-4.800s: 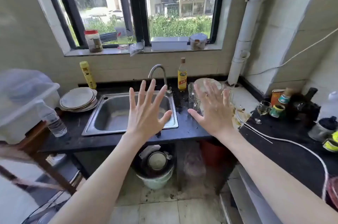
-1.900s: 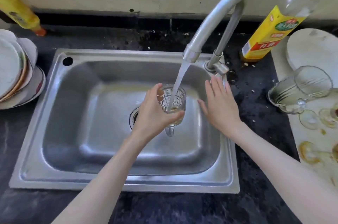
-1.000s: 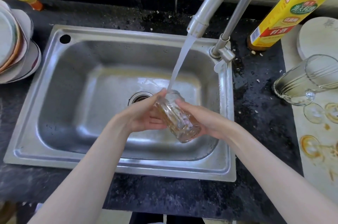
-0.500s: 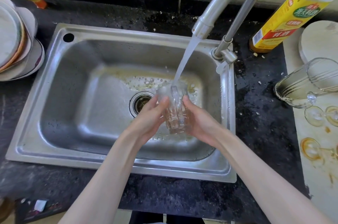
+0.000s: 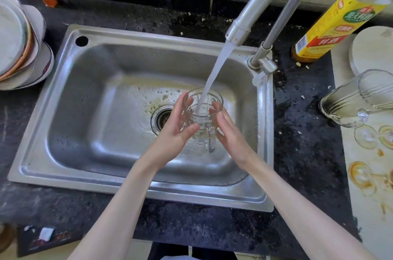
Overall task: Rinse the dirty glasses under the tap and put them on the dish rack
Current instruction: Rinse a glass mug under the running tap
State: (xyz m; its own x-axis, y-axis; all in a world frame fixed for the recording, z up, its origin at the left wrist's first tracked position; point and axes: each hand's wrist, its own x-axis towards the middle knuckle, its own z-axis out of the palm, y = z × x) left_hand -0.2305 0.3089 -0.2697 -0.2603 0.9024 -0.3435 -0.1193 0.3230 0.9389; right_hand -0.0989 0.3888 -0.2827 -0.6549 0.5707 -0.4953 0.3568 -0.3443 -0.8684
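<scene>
glass point(image 5: 203, 111) under tap point(image 5: 253, 13), both hands' grip; bottle point(image 5: 331, 26) label "料酒".

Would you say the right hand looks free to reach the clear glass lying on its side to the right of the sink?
Probably not yet: the right hand and left hand both hold the clear handled glass mug under the tap; otherwise bare dark counter leads to the tipped clear glass.

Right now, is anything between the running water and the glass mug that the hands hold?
Nothing visible: the stream from the tap falls straight into the open mouth of the glass mug, held between the left hand and right hand.
</scene>
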